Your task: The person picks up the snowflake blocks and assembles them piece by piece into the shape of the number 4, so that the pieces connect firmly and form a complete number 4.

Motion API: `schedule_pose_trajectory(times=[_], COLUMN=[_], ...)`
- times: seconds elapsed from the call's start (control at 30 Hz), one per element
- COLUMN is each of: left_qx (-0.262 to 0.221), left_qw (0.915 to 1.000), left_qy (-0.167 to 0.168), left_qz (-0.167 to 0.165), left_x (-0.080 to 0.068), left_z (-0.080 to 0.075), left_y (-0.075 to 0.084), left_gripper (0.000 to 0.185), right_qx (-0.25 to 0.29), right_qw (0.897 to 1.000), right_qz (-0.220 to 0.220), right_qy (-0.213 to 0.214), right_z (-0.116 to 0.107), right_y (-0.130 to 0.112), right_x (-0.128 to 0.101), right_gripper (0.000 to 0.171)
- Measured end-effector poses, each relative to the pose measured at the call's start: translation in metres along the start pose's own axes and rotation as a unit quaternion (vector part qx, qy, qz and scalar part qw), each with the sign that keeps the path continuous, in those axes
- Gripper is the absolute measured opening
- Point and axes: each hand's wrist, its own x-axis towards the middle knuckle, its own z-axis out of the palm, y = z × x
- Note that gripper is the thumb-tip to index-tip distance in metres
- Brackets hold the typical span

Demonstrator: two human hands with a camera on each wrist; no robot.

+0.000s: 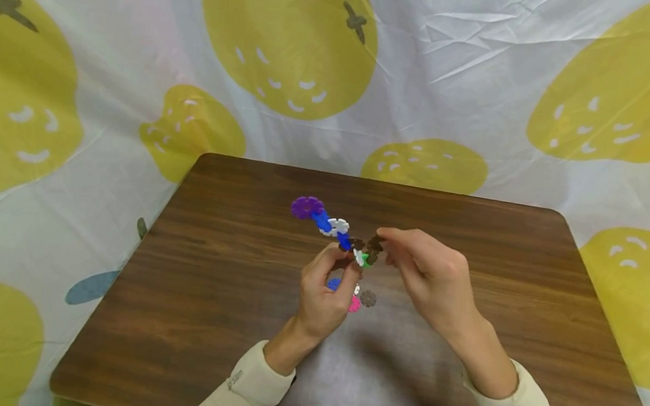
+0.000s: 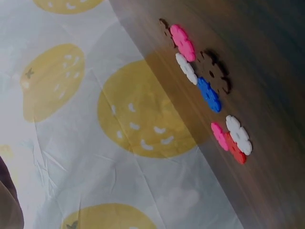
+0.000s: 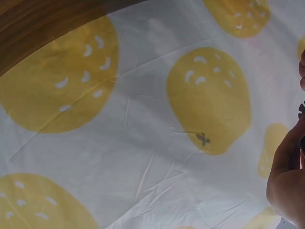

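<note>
I am holding a multicoloured chain of interlocking plastic discs [image 1: 335, 227] above the brown wooden desk's [image 1: 190, 294] middle: left grip [image 1: 323, 294] pinching its lower end, right grip [image 1: 431, 274] pinching a brown disc [image 1: 375, 243]; loose discs [image 2: 209, 90] lying beneath.

- No text, label, brand, number or sign is showing legibly in any of the views.
</note>
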Motion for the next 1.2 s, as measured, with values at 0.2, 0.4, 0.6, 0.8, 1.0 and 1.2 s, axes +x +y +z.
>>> schedule_pose_trajectory(times=[0.2, 0.4, 0.6, 0.8, 1.0, 1.2], left_qx=[0.019, 0.041, 0.048, 0.059, 0.055, 0.056], left_qw=[0.9998, 0.9991, 0.9987, 0.9980, 0.9982, 0.9982], left_qy=[-0.003, 0.002, 0.016, 0.024, 0.021, 0.018], left_qz=[0.009, 0.002, -0.008, -0.004, -0.009, -0.010], left_x=[0.004, 0.004, 0.005, 0.006, 0.005, 0.005], left_z=[-0.002, -0.006, -0.016, -0.021, -0.021, -0.021], left_y=[-0.002, -0.003, -0.004, -0.004, -0.003, -0.001], left_gripper=[0.008, 0.010, 0.012, 0.014, 0.017, 0.017], right_qx=[0.030, 0.012, -0.009, -0.010, -0.015, -0.017], right_qw=[0.998, 0.991, 0.968, 0.944, 0.945, 0.945], right_qz=[0.046, 0.130, 0.249, 0.313, 0.293, 0.281], right_qy=[-0.007, -0.002, -0.030, -0.104, -0.144, -0.164], right_z=[-0.003, -0.007, -0.004, 0.015, 0.039, 0.058], right_y=[0.001, 0.012, 0.036, 0.054, 0.057, 0.057], right_x=[-0.004, -0.017, -0.042, -0.070, -0.092, -0.105], right_gripper=[0.035, 0.039, 0.039, 0.058, 0.062, 0.061])
